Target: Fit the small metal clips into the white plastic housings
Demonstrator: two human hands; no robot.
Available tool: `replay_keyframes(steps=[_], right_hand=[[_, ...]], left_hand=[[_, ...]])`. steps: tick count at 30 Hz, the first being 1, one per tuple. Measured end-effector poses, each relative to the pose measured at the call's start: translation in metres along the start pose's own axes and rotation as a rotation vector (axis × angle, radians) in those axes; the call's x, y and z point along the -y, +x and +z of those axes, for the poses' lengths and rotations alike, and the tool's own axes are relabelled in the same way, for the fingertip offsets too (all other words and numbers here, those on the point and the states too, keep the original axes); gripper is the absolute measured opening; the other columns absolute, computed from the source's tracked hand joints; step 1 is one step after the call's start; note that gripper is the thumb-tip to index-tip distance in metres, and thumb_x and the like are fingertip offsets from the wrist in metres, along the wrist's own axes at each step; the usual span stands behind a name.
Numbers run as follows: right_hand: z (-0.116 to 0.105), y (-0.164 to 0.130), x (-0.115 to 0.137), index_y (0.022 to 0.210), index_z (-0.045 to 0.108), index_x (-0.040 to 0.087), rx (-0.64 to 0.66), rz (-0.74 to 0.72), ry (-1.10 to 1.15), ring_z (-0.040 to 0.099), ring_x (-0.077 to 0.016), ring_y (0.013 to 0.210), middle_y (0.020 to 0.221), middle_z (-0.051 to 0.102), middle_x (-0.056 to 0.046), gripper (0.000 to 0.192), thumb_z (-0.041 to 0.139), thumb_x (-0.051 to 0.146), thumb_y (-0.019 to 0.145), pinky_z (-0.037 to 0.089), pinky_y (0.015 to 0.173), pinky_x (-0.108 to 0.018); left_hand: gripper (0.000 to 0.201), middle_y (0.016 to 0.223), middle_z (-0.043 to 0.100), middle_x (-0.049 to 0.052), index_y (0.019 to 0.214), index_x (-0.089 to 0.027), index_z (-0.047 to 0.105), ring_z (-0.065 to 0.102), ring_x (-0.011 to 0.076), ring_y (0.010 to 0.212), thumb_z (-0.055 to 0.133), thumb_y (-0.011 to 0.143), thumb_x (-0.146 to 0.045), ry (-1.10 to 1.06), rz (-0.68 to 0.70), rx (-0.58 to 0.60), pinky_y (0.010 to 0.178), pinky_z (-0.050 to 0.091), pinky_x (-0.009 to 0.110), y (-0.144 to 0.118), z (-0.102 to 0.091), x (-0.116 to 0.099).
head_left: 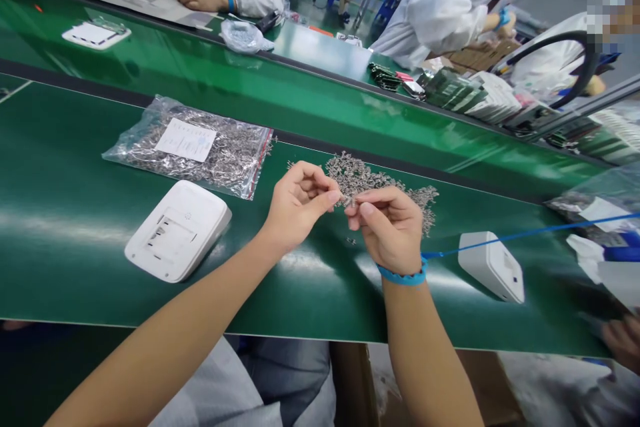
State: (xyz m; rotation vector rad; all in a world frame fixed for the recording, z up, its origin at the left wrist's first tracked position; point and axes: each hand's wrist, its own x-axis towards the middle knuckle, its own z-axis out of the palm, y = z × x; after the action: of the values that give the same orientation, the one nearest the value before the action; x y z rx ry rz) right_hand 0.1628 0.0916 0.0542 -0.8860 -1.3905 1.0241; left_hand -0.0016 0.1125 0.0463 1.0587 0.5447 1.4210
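Bent over the heap of tiny, spiky metal parts, the left hand and right hand nearly meet at its near side, both grips finely pinched, though I can't tell which holds a piece. Smooth green table stretches from the heap to its straight near edge; a crinkled plastic bag lies left of the heap.

From my end, I could bring a hand up the green bench between the left forearm and right forearm, but the left hand and right hand nearly meet and close that lane, with the heap of metal pieces just beyond. I have another gap between the left hand and the left-side white casing, capped by the plastic bag; rightward, the blue cord crosses the space between right wrist and right-side white casing
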Motion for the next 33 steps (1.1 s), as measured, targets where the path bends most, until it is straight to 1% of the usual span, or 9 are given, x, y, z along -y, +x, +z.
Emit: replay_keyframes(steps=[4,7,13,16,19,21,25,28,33], right_hand=[[0.001,-0.002,0.004,0.094,0.069,0.023,0.038,-0.025,0.06,0.064,-0.0113,0.058,0.08,0.072,-0.001,0.006,0.071,0.024,0.088,0.056,0.052,-0.024],[0.002,-0.003,0.006,0.094,0.069,0.023,0.065,-0.041,0.097,0.064,-0.011,0.057,0.081,0.072,-0.001,0.007,0.071,0.022,0.088,0.056,0.05,-0.023],[0.001,-0.003,0.009,0.092,0.07,0.024,0.099,-0.073,0.1,0.063,-0.0105,0.056,0.083,0.072,-0.001,0.008,0.072,0.02,0.086,0.056,0.049,-0.023],[-0.001,-0.002,0.008,0.093,0.074,0.026,0.143,-0.104,0.107,0.065,-0.0122,0.063,0.085,0.071,-0.002,0.013,0.075,0.017,0.083,0.056,0.051,-0.025],[-0.003,-0.002,0.006,0.094,0.076,0.027,0.156,-0.137,0.095,0.067,-0.0146,0.072,0.087,0.071,-0.003,0.015,0.076,0.018,0.082,0.058,0.054,-0.026],[-0.003,-0.002,0.006,0.095,0.077,0.027,0.155,-0.126,0.082,0.068,-0.0149,0.072,0.087,0.071,-0.004,0.014,0.076,0.02,0.083,0.058,0.054,-0.026],[-0.001,-0.002,0.007,0.091,0.076,0.027,0.139,-0.078,0.099,0.066,-0.0135,0.065,0.086,0.071,-0.003,0.014,0.078,0.018,0.079,0.057,0.049,-0.025],[0.001,-0.002,0.008,0.091,0.075,0.027,0.144,-0.067,0.141,0.066,-0.012,0.062,0.086,0.072,-0.002,0.019,0.079,0.014,0.078,0.057,0.048,-0.023],[0.0,-0.002,0.005,0.09,0.073,0.026,0.143,-0.062,0.147,0.065,-0.012,0.06,0.086,0.072,-0.002,0.015,0.078,0.015,0.08,0.056,0.047,-0.024]], left_hand=[[0.036,0.076,0.062,-0.002,0.085,-0.02,0.049,0.056,0.0084,0.064,0.082,0.076,-0.031,-0.149,-0.16,0.087,0.061,0.049,0.023,0.0,0.0,-0.004],[0.036,0.077,0.062,-0.002,0.084,-0.02,0.049,0.056,0.0083,0.063,0.083,0.075,-0.031,-0.16,-0.186,0.101,0.061,0.049,0.023,-0.001,0.001,-0.007],[0.037,0.081,0.064,-0.002,0.085,-0.022,0.048,0.058,0.0087,0.064,0.082,0.078,-0.035,-0.079,-0.077,0.109,0.061,0.052,0.025,-0.001,0.001,-0.008],[0.035,0.081,0.066,-0.002,0.083,-0.021,0.049,0.061,0.0092,0.067,0.082,0.078,-0.033,-0.084,-0.034,0.097,0.061,0.052,0.023,-0.002,0.001,-0.008],[0.033,0.081,0.069,-0.002,0.082,-0.02,0.051,0.064,0.01,0.072,0.083,0.077,-0.028,-0.095,0.006,0.076,0.062,0.053,0.022,-0.001,0.001,-0.008],[0.033,0.08,0.069,-0.001,0.081,-0.02,0.051,0.066,0.011,0.074,0.083,0.077,-0.028,-0.074,0.04,0.052,0.063,0.054,0.023,-0.001,0.001,-0.009],[0.032,0.08,0.069,-0.001,0.08,-0.021,0.052,0.067,0.0128,0.076,0.082,0.078,-0.031,0.061,0.15,-0.014,0.07,0.057,0.028,-0.003,0.005,-0.014],[0.028,0.08,0.068,0.0,0.079,-0.021,0.053,0.066,0.014,0.076,0.08,0.081,-0.03,0.157,0.23,-0.042,0.07,0.056,0.03,-0.006,0.008,-0.016],[0.02,0.081,0.068,0.001,0.08,-0.022,0.054,0.066,0.0166,0.077,0.073,0.086,-0.026,0.28,0.269,-0.04,0.07,0.056,0.034,-0.011,0.009,-0.016]])
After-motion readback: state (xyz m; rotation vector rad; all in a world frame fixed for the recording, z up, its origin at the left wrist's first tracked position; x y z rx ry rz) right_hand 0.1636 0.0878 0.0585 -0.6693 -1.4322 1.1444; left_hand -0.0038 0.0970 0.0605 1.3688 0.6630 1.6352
